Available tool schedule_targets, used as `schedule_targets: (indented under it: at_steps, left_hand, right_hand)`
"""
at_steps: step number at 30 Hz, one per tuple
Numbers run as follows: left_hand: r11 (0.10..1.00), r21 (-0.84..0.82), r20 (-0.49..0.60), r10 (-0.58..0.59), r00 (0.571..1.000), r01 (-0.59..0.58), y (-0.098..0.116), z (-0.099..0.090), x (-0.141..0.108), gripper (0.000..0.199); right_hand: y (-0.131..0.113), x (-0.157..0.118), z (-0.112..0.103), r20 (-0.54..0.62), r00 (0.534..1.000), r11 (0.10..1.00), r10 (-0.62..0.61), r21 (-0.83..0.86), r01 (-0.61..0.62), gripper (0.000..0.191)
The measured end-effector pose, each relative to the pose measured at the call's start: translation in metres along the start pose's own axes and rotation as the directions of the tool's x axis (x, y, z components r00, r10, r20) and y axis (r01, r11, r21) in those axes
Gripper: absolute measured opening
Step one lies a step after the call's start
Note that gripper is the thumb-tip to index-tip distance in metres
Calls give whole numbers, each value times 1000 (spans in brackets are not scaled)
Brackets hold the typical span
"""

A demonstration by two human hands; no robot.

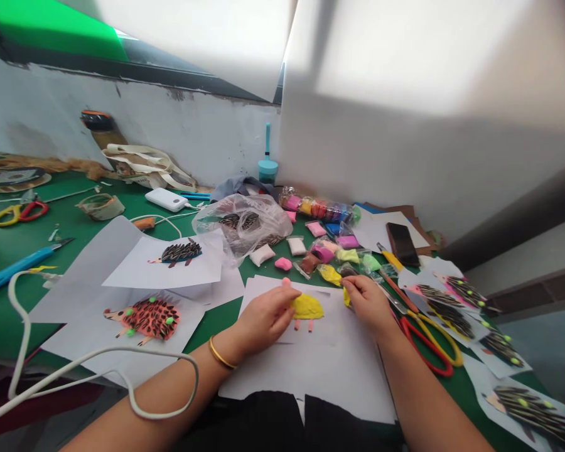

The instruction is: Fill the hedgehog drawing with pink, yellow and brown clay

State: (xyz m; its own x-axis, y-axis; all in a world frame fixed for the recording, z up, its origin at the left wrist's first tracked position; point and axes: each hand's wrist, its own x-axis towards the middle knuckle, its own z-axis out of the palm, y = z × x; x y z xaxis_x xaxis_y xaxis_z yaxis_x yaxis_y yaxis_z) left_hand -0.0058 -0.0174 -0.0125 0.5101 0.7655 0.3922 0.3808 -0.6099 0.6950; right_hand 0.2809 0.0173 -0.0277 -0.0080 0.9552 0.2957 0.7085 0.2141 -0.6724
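Note:
A sheet of white paper [358,370] lies in front of me with a flat half-dome of yellow clay [309,307] on it. Two short pink legs with dark tips stick out below the dome. My left hand [266,320], a gold bangle at its wrist, rests at the dome's left edge with fingers bent together; what lies under its fingertips is hidden. A small pink clay lump [286,282] shows just above those fingers. To the right of the dome, my right hand [370,306] pinches a small piece of yellow clay [346,297] between thumb and fingers.
Several clay packets [348,255] lie beyond the paper, beside a plastic bag of seeds [245,223]. Scissors [428,342] and a phone [402,243] are at right. Seed-covered hedgehog pictures [144,319] lie on both sides. A white cable [98,358] loops across the left foreground.

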Motion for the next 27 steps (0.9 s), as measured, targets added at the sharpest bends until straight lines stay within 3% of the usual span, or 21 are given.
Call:
schedule_targets:
  at_steps: [4, 7, 10, 14, 19, 23, 27]
  left_hand:
    - [962, -248, -219, -168, 961, 112, -7, -3, 4, 27]
    - [945, -258, -355, -287, 890, 201, -18, -7, 8, 19]
    - [908, -321, -399, -389, 830, 271, -27, -11, 11, 18]
    - [757, -572, -319, -561, 764, 317, -28, -13, 15, 20]
    - [483, -814, -168, -727, 666, 322, -20, -15, 19, 24]
    - [262, -938, -42, -736, 676, 227, -16, -20, 20, 24]
    - [36, -983, 101, -716, 691, 181, -12, -26, 21, 42]
  right_hand:
    - [-13, -4, 4, 154, 986, 990, -57, -116, 76, 29]
    - [-23, -8, 7, 238, 969, 947, -67, -292, 136, 27]
    - [-29, -12, 10, 247, 967, 901, -58, -404, 157, 23]
    - [-31, -14, 13, 233, 971, 885, -59, -437, 159, 18]
    - [-34, -15, 16, 208, 976, 893, -66, -424, 151, 16]
    - [-38, -16, 15, 172, 982, 889, -80, -434, 148, 14]
    - [-38, -17, 13, 139, 986, 901, -97, -409, 146, 13]
